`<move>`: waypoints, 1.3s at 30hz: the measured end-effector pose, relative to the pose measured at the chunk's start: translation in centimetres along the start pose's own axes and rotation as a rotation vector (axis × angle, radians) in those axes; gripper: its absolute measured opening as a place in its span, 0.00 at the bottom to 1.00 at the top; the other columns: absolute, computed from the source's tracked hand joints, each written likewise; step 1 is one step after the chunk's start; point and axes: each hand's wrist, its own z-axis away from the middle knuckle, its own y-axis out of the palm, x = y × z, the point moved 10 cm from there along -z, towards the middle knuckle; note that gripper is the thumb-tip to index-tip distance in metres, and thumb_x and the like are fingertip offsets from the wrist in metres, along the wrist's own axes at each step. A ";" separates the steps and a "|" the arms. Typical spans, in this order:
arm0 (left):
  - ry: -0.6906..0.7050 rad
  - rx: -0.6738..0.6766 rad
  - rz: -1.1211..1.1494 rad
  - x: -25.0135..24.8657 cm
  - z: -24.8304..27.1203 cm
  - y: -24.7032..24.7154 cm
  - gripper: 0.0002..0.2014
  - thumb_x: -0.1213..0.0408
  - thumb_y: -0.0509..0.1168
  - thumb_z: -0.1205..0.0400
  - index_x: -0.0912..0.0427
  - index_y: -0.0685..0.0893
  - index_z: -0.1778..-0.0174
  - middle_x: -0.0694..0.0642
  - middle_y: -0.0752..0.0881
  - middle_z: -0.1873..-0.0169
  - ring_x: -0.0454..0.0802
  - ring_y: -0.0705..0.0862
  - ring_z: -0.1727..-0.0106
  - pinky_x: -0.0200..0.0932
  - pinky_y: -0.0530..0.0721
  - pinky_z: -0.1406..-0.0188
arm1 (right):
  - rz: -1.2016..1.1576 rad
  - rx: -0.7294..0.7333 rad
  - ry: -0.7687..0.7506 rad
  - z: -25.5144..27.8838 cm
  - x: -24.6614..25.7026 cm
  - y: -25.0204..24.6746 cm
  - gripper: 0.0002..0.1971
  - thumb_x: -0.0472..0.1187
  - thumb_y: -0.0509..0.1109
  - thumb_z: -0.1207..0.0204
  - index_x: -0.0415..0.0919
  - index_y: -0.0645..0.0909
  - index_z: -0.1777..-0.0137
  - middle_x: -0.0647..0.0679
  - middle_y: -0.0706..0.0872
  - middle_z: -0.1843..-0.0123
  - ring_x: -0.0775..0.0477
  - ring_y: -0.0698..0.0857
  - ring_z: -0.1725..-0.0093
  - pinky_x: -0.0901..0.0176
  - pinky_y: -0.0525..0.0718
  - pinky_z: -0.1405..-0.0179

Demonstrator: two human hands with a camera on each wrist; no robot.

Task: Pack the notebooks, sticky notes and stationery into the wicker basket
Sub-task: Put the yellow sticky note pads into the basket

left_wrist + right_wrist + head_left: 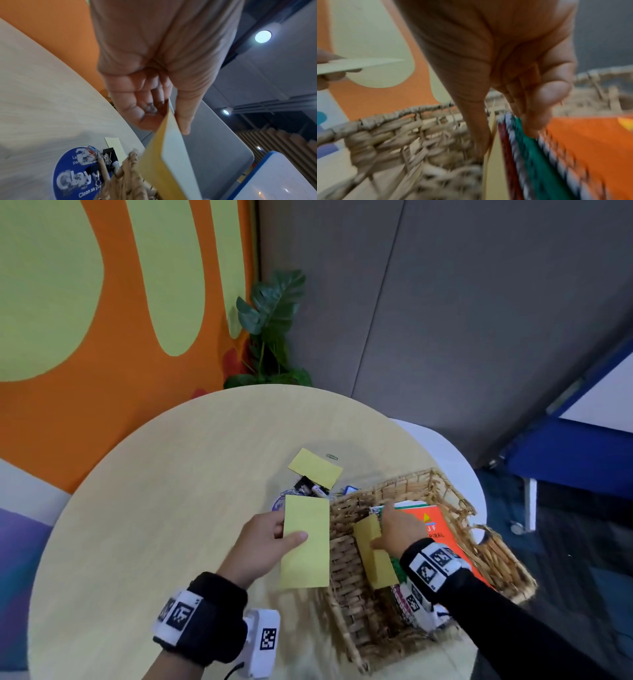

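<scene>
Yellow sticky-note pad (374,553), pinched by the right hand (399,530), should slide upright beside the spiral-bound notebooks (442,537) at the woven wicker basket's (346,563) centre. Left hand (263,542) pinches a second yellow pad (306,546) lower-centre; lower it next.

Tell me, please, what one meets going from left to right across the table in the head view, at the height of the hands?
left hand → yellow pad it holds → wicker basket's near wall → second yellow pad → right hand → orange notebook
</scene>
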 end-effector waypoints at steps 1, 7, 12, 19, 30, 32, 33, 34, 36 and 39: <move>0.008 0.003 0.002 -0.4 -0.1 0.3 0.11 0.68 0.71 0.23 0.46 0.88 0.52 0.49 0.94 0.55 0.48 0.92 0.53 0.48 0.87 0.49 | -0.069 -0.053 -0.017 0.6 -0.1 -1.3 0.32 0.54 0.72 0.27 0.37 0.66 0.31 0.41 0.85 0.42 0.38 0.86 0.43 0.50 0.81 0.54; 0.080 0.032 0.047 -4.0 -1.4 2.8 0.12 0.68 0.71 0.23 0.45 0.86 0.49 0.51 0.93 0.52 0.46 0.91 0.52 0.43 0.87 0.53 | -0.813 0.209 -0.352 5.0 3.8 -4.5 0.21 0.53 0.64 0.20 0.34 0.82 0.43 0.45 0.88 0.57 0.51 0.81 0.67 0.57 0.77 0.66; 0.084 0.091 -0.114 -4.7 -2.7 4.3 0.08 0.63 0.69 0.21 0.54 0.86 0.46 0.53 0.93 0.55 0.45 0.90 0.54 0.40 0.86 0.54 | -0.765 0.236 -0.420 4.9 3.2 -4.2 0.05 0.35 0.67 0.20 0.36 0.85 0.53 0.54 0.84 0.70 0.59 0.76 0.77 0.69 0.72 0.78; 0.059 0.035 -0.807 -1.0 -10.2 -1.0 0.12 0.60 0.63 0.18 0.58 0.82 0.42 0.55 0.88 0.45 0.52 0.86 0.45 0.44 0.81 0.47 | 0.041 0.095 -0.216 1.6 0.9 1.6 0.17 0.42 0.67 0.22 0.42 0.68 0.70 0.48 0.70 0.70 0.48 0.74 0.71 0.62 0.67 0.76; 0.087 0.250 -1.332 0.4 -25.4 2.5 0.22 0.67 0.69 0.22 0.64 0.72 0.33 0.62 0.72 0.34 0.62 0.74 0.34 0.56 0.82 0.43 | 0.129 0.088 -0.115 -0.5 0.5 1.1 0.33 0.51 0.69 0.26 0.45 0.58 0.26 0.46 0.82 0.50 0.40 0.87 0.41 0.56 0.70 0.70; 0.118 0.258 -1.368 0.4 -27.3 3.5 0.24 0.69 0.72 0.24 0.64 0.71 0.34 0.62 0.71 0.34 0.62 0.73 0.34 0.56 0.83 0.46 | 0.094 0.095 -0.096 -0.6 -0.2 0.4 0.33 0.53 0.64 0.25 0.51 0.56 0.23 0.45 0.81 0.46 0.43 0.86 0.40 0.55 0.75 0.60; 0.127 0.271 -1.385 0.9 -28.3 3.9 0.26 0.70 0.73 0.26 0.64 0.71 0.34 0.62 0.70 0.34 0.62 0.72 0.33 0.55 0.83 0.47 | 0.077 0.108 -0.100 -0.5 -0.3 0.0 0.31 0.55 0.62 0.24 0.52 0.56 0.23 0.45 0.81 0.45 0.44 0.85 0.39 0.55 0.78 0.55; 0.129 0.282 -1.392 1.4 -29.0 4.2 0.28 0.70 0.74 0.27 0.63 0.70 0.34 0.61 0.70 0.34 0.62 0.71 0.33 0.54 0.82 0.50 | 0.057 0.126 -0.107 -0.4 -0.3 -0.4 0.29 0.56 0.61 0.23 0.51 0.58 0.24 0.44 0.79 0.45 0.45 0.84 0.38 0.55 0.79 0.51; 0.123 0.313 -1.398 2.7 -30.3 4.4 0.31 0.68 0.77 0.31 0.59 0.69 0.35 0.59 0.70 0.35 0.61 0.71 0.33 0.53 0.80 0.54 | 0.032 0.133 -0.115 -0.3 -0.2 -1.8 0.27 0.58 0.59 0.22 0.52 0.60 0.26 0.44 0.80 0.39 0.45 0.82 0.36 0.56 0.78 0.49; 0.069 0.357 -1.394 4.3 -31.7 4.0 0.33 0.63 0.79 0.34 0.56 0.69 0.37 0.57 0.72 0.37 0.61 0.71 0.34 0.54 0.76 0.54 | -0.010 0.140 -0.134 -0.4 0.2 -3.9 0.22 0.60 0.61 0.23 0.52 0.66 0.33 0.47 0.82 0.43 0.45 0.81 0.47 0.56 0.77 0.56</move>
